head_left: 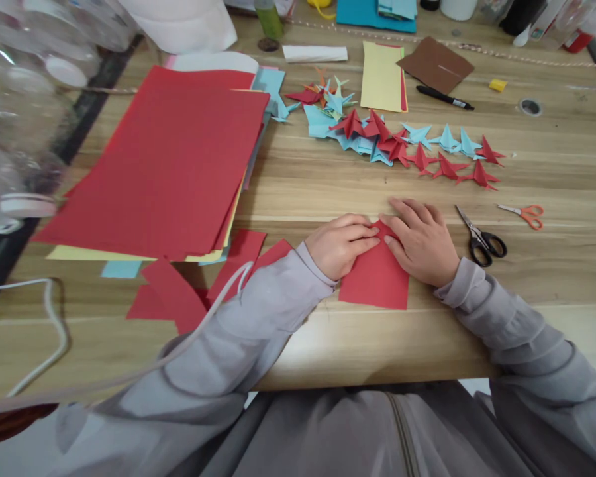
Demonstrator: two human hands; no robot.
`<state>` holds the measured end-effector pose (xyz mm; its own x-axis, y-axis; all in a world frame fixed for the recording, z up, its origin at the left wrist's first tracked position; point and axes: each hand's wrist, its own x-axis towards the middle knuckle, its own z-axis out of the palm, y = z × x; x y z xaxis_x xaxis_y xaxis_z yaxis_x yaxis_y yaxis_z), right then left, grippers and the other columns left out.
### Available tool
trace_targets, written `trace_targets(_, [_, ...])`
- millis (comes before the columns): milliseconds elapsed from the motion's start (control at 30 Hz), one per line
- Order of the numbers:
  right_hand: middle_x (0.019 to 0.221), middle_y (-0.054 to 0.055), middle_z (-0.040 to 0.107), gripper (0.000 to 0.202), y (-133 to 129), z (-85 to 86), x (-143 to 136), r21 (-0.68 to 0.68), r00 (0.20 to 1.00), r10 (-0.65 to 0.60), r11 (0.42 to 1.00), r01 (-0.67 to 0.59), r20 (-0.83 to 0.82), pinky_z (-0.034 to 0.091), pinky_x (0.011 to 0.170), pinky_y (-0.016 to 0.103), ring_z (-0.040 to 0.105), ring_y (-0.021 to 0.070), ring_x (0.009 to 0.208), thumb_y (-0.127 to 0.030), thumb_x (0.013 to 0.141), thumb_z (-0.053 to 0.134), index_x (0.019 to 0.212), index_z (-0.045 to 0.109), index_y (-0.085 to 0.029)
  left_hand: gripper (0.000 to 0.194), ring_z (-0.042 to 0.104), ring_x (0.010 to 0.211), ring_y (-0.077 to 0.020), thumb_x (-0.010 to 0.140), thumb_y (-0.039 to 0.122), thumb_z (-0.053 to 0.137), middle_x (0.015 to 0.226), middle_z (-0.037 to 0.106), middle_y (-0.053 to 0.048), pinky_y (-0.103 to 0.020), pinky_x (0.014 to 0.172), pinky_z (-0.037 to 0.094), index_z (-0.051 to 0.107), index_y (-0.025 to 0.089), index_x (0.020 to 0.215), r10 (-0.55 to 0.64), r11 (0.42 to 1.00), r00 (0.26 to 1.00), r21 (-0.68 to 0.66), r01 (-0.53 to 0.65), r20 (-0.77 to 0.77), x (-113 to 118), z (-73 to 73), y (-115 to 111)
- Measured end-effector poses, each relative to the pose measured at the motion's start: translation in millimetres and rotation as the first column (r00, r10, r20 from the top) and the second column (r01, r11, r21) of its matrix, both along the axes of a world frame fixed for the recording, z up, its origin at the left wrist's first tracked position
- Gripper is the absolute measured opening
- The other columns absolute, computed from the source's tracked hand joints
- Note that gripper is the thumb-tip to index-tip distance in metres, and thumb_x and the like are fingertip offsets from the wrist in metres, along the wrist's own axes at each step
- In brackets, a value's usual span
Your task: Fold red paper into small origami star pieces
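Your left hand (335, 248) and right hand (422, 242) face each other over a small red paper sheet (375, 285) with a narrowed top, lying on the wood-grain counter (561, 285) before you. The fingers of both press on its upper part (whether they pinch it, I cannot tell). Black-handled metal scissors (477, 233) lie near your right hand, folded red and light-blue paper birds (447, 167) farther off.

From your head, one camera faces forward and down, close over the table (357, 351), your left hand (340, 246) and right hand (424, 243) mid-view.
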<state>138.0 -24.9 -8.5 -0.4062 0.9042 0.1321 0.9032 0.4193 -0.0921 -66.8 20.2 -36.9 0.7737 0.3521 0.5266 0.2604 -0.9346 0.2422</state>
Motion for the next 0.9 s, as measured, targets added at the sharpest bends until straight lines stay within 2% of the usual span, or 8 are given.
trace_targets(67, [0.146,0.011,0.044,0.038,0,0.2,0,0.005,1.0,0.003,1.0,-0.003,0.001,0.027,0.103,0.049,0.038,0.0303,0.129,-0.035,0.095,0.036,0.126,0.055,-0.022,0.03,0.059,0.106,-0.019,0.091,0.012,0.043,0.103,0.07,-0.007,-0.038,0.091,0.054,0.065,0.018,0.109,0.025,1.0,1.0,0.012,-0.025,-0.019,2,-0.1,-2])
trace_targets(200, [0.146,0.011,0.043,0.038,0,0.4,1,0.001,1.0,0.01,1.0,-0.01,-0.001,0.027,0.103,0.049,0.038,0.0303,0.13,-0.035,0.095,0.035,0.125,0.055,-0.022,0.026,0.058,0.101,-0.0197,0.092,0.015,0.043,0.099,0.069,-0.008,-0.036,0.086,0.054,0.068,0.016,0.102,0.057,0.996,0.998,0.076,-0.055,-0.031,5,0.6,-4])
trace_targets(433, [0.142,0.014,0.048,0.044,1,-5.0,3,0.0,0.995,-0.026,1.0,0.026,-0.095,0.025,0.105,0.047,0.04,0.0285,0.13,-0.03,0.094,0.035,0.133,0.044,-0.012,0.028,0.058,0.103,-0.0192,0.094,0.019,0.042,0.101,0.068,-0.007,-0.035,0.089,0.052,0.069,0.018,0.101,0.069,0.997,0.994,0.028,-0.066,-0.084,5,2.2,-6])
trace_targets(600, [0.141,0.012,0.049,0.038,1,-5.2,4,0.059,0.997,0.028,0.998,-0.024,-0.065,0.028,0.104,0.045,0.041,0.0286,0.128,-0.028,0.094,0.036,0.126,0.054,-0.016,0.029,0.06,0.102,-0.0197,0.095,0.019,0.041,0.099,0.069,-0.007,-0.037,0.087,0.053,0.07,0.018,0.099,0.078,0.996,0.993,0.042,-0.074,-0.087,6,1.8,-5])
trace_targets(700, [0.139,0.012,0.051,0.036,-1,-3.7,4,0.089,0.996,0.089,0.992,-0.086,-0.031,0.029,0.103,0.046,0.041,0.0287,0.128,-0.026,0.095,0.037,0.122,0.058,-0.017,0.03,0.061,0.104,-0.0203,0.096,0.023,0.04,0.097,0.069,-0.007,-0.038,0.089,0.053,0.069,0.017,0.098,0.096,0.995,0.992,-0.012,-0.097,-0.087,8,2.0,-8])
trace_targets(833, [0.138,0.012,0.053,0.037,-1,-2.5,3,0.1,0.994,0.113,0.989,-0.113,0.005,0.027,0.105,0.048,0.041,0.0286,0.129,-0.024,0.095,0.037,0.125,0.057,-0.017,0.033,0.06,0.11,-0.0203,0.097,0.031,0.039,0.107,0.068,-0.011,-0.038,0.095,0.051,0.067,0.013,0.098,0.204,0.963,0.977,-0.168,-0.211,-0.057,12,3.4,-13])
trace_targets(900, [0.138,0.013,0.052,0.037,-1,-2.2,3,0.095,0.992,0.125,0.988,-0.125,0.004,0.028,0.105,0.049,0.041,0.028,0.128,-0.023,0.094,0.038,0.127,0.056,-0.017,0.034,0.061,0.111,-0.0189,0.097,0.031,0.037,0.109,0.068,-0.011,-0.036,0.095,0.052,0.065,0.013,0.101,0.225,0.955,0.972,-0.181,-0.234,-0.066,13,3.9,-15])
